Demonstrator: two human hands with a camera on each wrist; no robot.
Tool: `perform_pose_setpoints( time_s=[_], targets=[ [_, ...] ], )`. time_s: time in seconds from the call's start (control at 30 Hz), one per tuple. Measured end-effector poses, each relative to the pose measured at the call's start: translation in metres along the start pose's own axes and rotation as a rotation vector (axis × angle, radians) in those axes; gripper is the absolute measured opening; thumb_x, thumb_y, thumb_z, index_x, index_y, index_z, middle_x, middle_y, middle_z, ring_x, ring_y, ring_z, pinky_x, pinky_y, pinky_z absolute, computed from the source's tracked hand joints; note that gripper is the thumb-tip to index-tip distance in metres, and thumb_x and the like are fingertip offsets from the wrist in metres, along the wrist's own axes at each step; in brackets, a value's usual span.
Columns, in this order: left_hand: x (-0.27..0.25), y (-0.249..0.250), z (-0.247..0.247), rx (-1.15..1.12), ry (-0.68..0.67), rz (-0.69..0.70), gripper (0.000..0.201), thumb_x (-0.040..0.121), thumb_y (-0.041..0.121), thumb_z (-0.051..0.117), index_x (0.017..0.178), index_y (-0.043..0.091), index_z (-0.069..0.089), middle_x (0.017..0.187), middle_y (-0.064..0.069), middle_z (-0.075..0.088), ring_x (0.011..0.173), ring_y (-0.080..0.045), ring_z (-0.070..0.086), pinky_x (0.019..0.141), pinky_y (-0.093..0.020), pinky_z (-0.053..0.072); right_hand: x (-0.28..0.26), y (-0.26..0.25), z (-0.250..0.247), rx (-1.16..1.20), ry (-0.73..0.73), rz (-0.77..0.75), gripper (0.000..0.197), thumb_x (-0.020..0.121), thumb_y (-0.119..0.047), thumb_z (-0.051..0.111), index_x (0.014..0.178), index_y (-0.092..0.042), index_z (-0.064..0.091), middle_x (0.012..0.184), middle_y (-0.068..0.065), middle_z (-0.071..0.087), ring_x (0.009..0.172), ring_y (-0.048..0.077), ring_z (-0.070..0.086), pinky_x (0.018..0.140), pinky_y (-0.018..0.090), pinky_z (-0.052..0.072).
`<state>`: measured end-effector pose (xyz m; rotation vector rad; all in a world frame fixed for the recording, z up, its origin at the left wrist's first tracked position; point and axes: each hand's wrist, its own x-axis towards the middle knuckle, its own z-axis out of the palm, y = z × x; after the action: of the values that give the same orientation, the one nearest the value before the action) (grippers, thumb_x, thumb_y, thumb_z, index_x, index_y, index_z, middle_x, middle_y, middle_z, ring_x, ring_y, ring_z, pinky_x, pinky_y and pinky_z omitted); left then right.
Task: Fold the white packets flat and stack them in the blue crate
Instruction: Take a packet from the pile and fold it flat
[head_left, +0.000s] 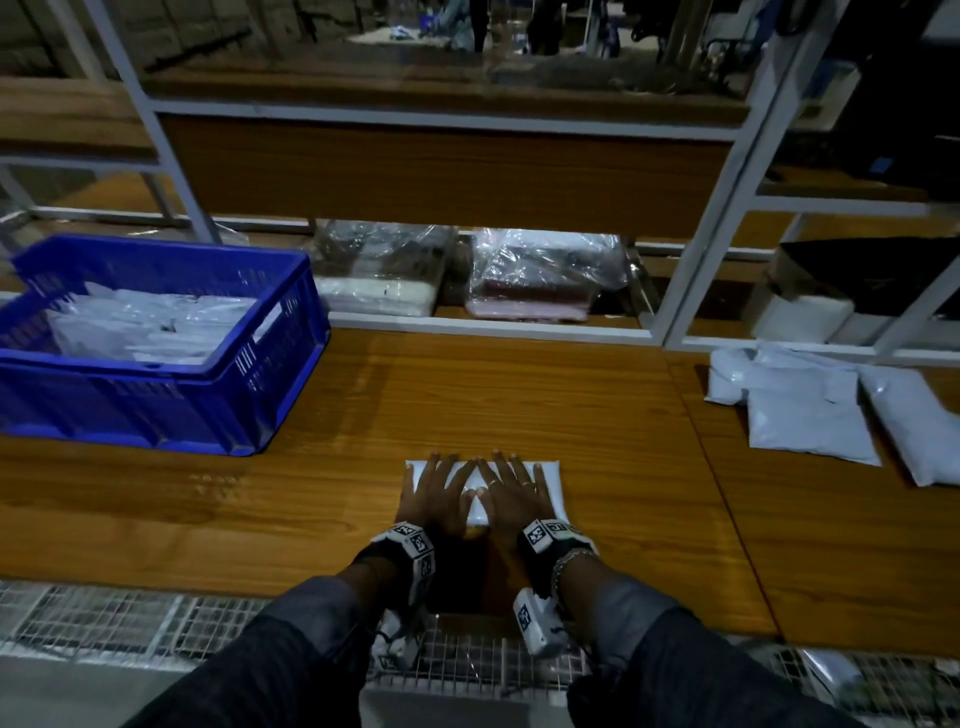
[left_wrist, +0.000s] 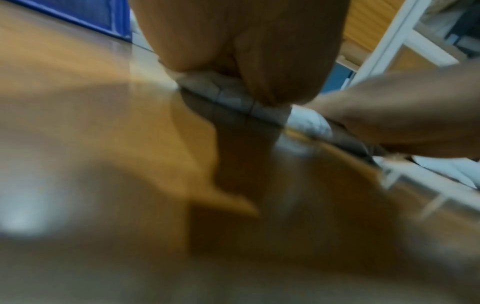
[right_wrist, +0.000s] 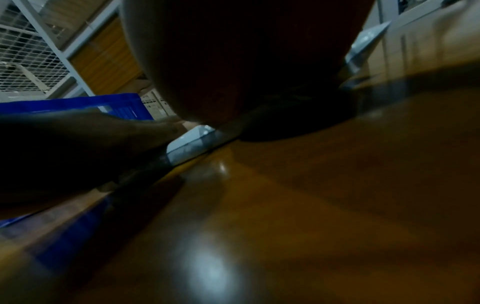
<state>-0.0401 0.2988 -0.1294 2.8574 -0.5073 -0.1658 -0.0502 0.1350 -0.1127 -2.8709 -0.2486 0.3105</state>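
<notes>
Both hands lie palm-down, side by side, on one white packet that rests on the wooden tabletop near its front edge. The left hand covers the packet's left half and the right hand its right half, fingers straight and spread, pointing away from the person, with the thumbs almost meeting over the middle. The packet's far edge and its right end show beyond the fingertips; neither hand curls round anything. In the left wrist view the heel of the left hand presses down on the packet's near edge, with the right hand flat beside it. The right wrist view is dark, yet it shows the same edge of the packet between the two hands. The blue crate stands on the tabletop well to the left and farther back, and already holds white packets. A loose pile of white packets lies on the tabletop well to the right. Clear plastic-wrapped bundles sit on the low shelf behind the tabletop.
</notes>
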Motion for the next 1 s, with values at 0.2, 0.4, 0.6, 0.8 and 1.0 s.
perform_pose_setpoints(
  time_s=[0.2, 0.4, 0.6, 0.8, 1.0],
  targets=[
    [-0.005, -0.018, -0.013, -0.048, -0.002, -0.175, 0.105, 0.074, 0.094, 0.002, 0.16, 0.035, 0.016, 0.169, -0.012, -0.001, 0.155, -0.031, 0.003, 0.123, -0.054, 0.009, -0.004, 0.033, -0.007, -0.016, -0.078, 0.056, 0.078, 0.096, -0.074, 0.01, 0.16, -0.033, -0.009, 0.162, -0.006, -0.027, 0.152, 0.02, -0.023, 0.118, 0.051, -0.023],
    [-0.011, -0.026, -0.009, -0.077, -0.011, -0.198, 0.124, 0.057, 0.101, -0.012, 0.16, 0.035, 0.01, 0.168, -0.015, 0.0, 0.156, -0.031, -0.003, 0.122, -0.057, -0.004, -0.008, 0.041, -0.007, 0.092, -0.069, 0.154, 0.094, 0.093, -0.079, 0.017, 0.158, -0.021, -0.018, 0.161, 0.007, -0.032, 0.15, 0.025, -0.027, 0.122, 0.046, -0.016],
    [-0.005, -0.016, -0.011, 0.018, -0.087, -0.311, 0.088, 0.087, 0.086, 0.021, 0.159, 0.04, 0.002, 0.169, -0.007, -0.008, 0.156, -0.023, -0.009, 0.118, -0.06, -0.015, -0.004, 0.034, -0.004, 0.081, -0.076, 0.198, 0.092, 0.095, -0.076, 0.015, 0.159, -0.018, -0.016, 0.163, 0.008, -0.029, 0.152, 0.026, -0.024, 0.122, 0.045, -0.016],
    [0.005, -0.008, -0.024, 0.132, -0.077, -0.169, 0.081, 0.099, 0.069, 0.023, 0.161, 0.027, -0.009, 0.168, -0.001, -0.015, 0.156, -0.027, -0.009, 0.117, -0.062, -0.011, -0.006, 0.024, -0.012, 0.056, -0.043, 0.171, 0.074, 0.104, -0.059, 0.015, 0.161, -0.016, -0.008, 0.166, 0.003, -0.019, 0.154, 0.022, -0.017, 0.122, 0.048, -0.016],
    [-0.001, 0.01, -0.02, 0.052, -0.022, 0.007, 0.069, 0.1, 0.046, 0.008, 0.161, 0.016, 0.015, 0.168, -0.002, 0.014, 0.155, -0.023, 0.014, 0.122, -0.058, 0.01, -0.004, -0.007, -0.004, 0.019, 0.044, 0.06, 0.057, 0.109, -0.038, 0.02, 0.162, -0.025, 0.004, 0.169, -0.004, -0.008, 0.155, 0.019, -0.009, 0.124, 0.047, -0.007]
  ],
)
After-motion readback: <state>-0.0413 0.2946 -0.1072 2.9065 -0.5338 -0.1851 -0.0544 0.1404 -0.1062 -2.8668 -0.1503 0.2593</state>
